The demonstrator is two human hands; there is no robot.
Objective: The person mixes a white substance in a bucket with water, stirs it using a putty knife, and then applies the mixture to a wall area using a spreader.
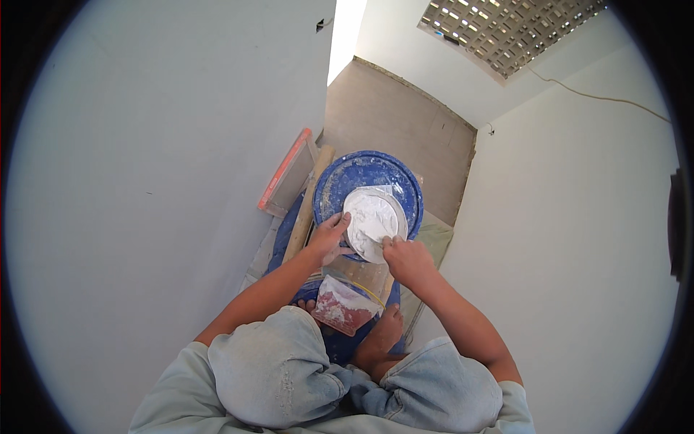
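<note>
A round white tub [399, 210] full of thick white paste [371, 217] rests on a blue drum lid [358, 170], tipped toward me. My left hand [330, 237] holds the tub's left side, thumb on the rim and fingers underneath. At the right rim my right hand [405, 257] is closed round a small scraper, mostly hidden by the fingers, whose end sinks into the paste. Nearer me, between my bare feet, lies a reddish flat board [343, 307] smeared with white paste.
A yellow curved handle [367, 291] shows beside the board. Left of the drum are a cardboard tube [300, 231] and an orange-edged frame [287, 170] leaning at the wall [166, 181]. A green sheet [435, 239] lies right. Beyond is bare floor [397, 119].
</note>
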